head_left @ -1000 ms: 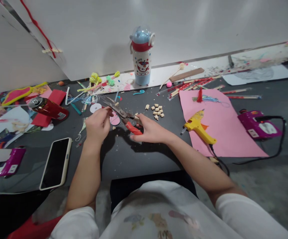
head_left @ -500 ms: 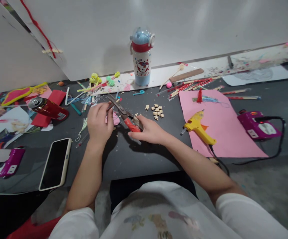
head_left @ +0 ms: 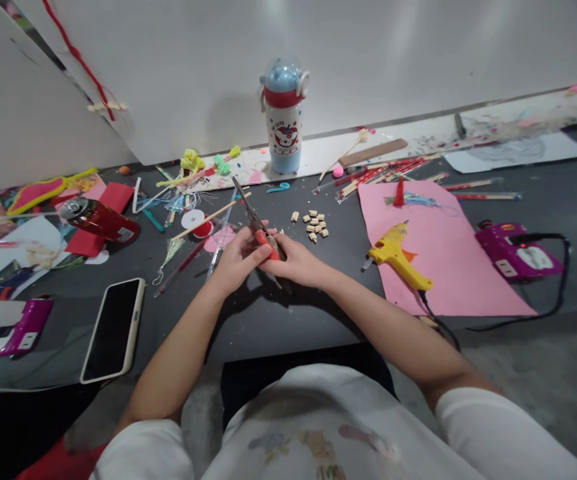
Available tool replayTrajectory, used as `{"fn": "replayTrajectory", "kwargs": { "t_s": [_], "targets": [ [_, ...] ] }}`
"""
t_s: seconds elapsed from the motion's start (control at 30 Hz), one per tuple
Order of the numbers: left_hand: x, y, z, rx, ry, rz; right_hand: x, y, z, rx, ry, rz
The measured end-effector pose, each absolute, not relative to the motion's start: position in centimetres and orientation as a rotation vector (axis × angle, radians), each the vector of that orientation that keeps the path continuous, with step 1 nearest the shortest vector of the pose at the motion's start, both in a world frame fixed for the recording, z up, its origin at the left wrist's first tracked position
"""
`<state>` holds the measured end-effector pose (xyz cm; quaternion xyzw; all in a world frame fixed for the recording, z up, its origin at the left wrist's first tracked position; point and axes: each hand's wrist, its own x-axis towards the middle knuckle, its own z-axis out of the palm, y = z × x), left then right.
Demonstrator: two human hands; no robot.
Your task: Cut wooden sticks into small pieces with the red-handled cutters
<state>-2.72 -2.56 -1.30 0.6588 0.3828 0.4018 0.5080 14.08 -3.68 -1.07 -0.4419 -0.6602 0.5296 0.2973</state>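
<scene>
- The right hand (head_left: 296, 259) is closing its fingers on the red-handled scissors (head_left: 260, 235); the left hand (head_left: 238, 260) is clamping its fingers and thumb on them from the other side; the blades are pointing away from the body, above the tabletop (head_left: 253, 323).
- A thin wooden stick (head_left: 212, 217) is crossing near the blades; I cannot tell whether it is touching them.
- The left fingers are sitting close to the blades; a slipping grip could be nipping them.
- Small wooden pieces (head_left: 313, 219) are lying just beyond the right hand; a careless knuckle could be scattering them.
- The glue gun (head_left: 399, 257) is resting on pink paper (head_left: 448, 280), its cord hanging over the near edge; a snagging arm could be dragging it off.
- The dark tabletop is carrying specks and craft clutter; a phone (head_left: 112, 330) is lying at the near left, a bottle (head_left: 286, 127) is standing by the pale wall (head_left: 168, 80); a grey floor (head_left: 518, 360) is showing below.
</scene>
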Motion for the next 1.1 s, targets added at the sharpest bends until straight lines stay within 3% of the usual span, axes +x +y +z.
{"fn": "replayTrajectory", "kwargs": {
  "t_s": [1.1],
  "targets": [
    [-2.81,-2.6,-1.29,1.7,0.918,1.011,13.89,-3.85,-0.94,-1.19,-1.775,1.387]
  ]
}}
